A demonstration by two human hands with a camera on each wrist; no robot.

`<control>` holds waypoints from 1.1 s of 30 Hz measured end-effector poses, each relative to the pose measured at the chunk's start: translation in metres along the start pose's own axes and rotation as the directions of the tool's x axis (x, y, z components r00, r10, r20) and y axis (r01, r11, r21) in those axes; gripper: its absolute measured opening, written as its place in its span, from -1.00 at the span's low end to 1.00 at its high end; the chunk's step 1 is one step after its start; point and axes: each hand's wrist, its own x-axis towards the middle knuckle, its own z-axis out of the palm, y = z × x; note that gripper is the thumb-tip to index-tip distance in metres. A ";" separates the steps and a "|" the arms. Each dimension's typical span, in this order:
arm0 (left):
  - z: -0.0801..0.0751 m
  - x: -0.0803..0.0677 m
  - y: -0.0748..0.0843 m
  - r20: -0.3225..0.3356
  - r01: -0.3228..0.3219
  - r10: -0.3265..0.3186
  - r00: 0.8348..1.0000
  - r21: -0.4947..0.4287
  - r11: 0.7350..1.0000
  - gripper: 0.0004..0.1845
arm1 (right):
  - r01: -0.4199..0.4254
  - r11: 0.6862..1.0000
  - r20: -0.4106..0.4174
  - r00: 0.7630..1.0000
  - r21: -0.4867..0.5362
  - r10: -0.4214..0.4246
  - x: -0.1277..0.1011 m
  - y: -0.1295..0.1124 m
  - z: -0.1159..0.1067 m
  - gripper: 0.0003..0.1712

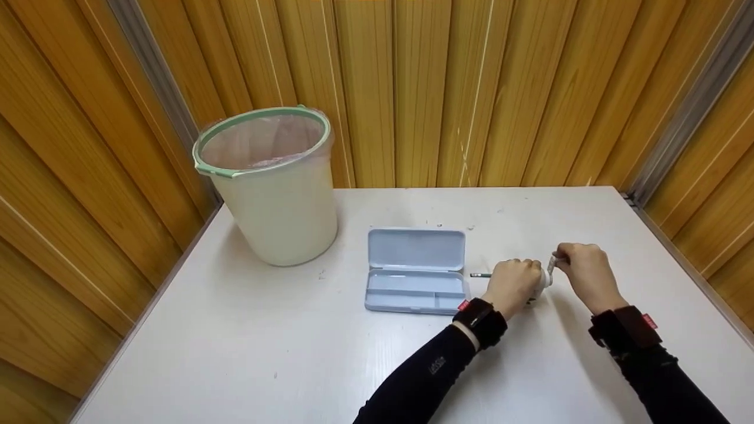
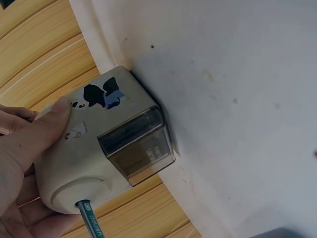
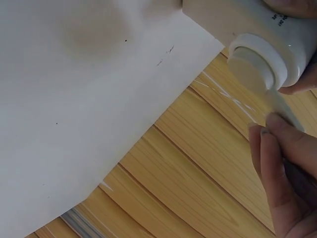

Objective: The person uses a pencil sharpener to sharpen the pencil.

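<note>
Left grip: my left hand (image 1: 511, 284) wraps the rounded cream plastic sharpener (image 2: 94, 148) on the white tabletop (image 1: 294, 353).
Pencil: green shaft (image 2: 88, 218) stuck in its front.
Right grip: my right hand (image 1: 586, 274) pinches the crank (image 3: 277, 106).

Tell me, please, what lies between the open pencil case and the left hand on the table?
In the head view, only the pencil's free end lies between the pencil case and the left hand.
</note>
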 end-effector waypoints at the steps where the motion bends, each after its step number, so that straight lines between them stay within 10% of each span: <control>1: 0.000 0.000 0.001 -0.003 0.002 -0.002 1.000 0.003 1.000 -0.91 | 0.001 1.000 -0.002 1.000 -0.002 -0.001 0.002 0.002 0.002 -0.88; 17: 0.000 -0.003 0.002 -0.020 -0.004 0.005 1.000 0.022 1.000 -0.83 | -0.033 0.999 0.128 0.991 0.041 0.027 0.013 0.031 0.028 -0.90; 33: 0.001 -0.002 0.000 -0.023 -0.001 0.001 1.000 0.022 1.000 -0.86 | -0.092 0.992 0.420 0.906 0.083 0.049 0.013 0.044 0.041 -0.79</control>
